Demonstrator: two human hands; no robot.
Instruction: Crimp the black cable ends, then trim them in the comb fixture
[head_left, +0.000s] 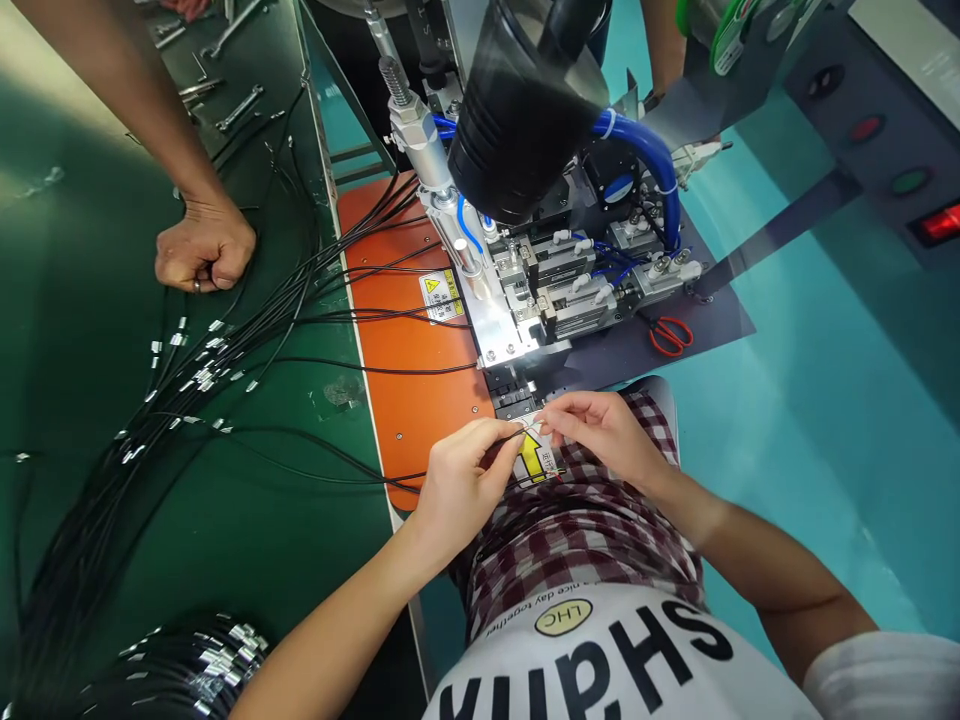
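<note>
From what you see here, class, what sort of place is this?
Probably a cable assembly workshop: a small bench machine, black wires with metal ends spread on a green mat, and red scissors.

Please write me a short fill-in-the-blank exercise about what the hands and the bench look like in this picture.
1. The left hand and right hand pinch a thin black ____ between them.
2. The scissors beside the machine have ____ handles.
3. The cable bundle lies on a ____ table.
4. A co-worker's hand on that table is closed in a ____.

Missing words: wire; red; green; fist
</note>
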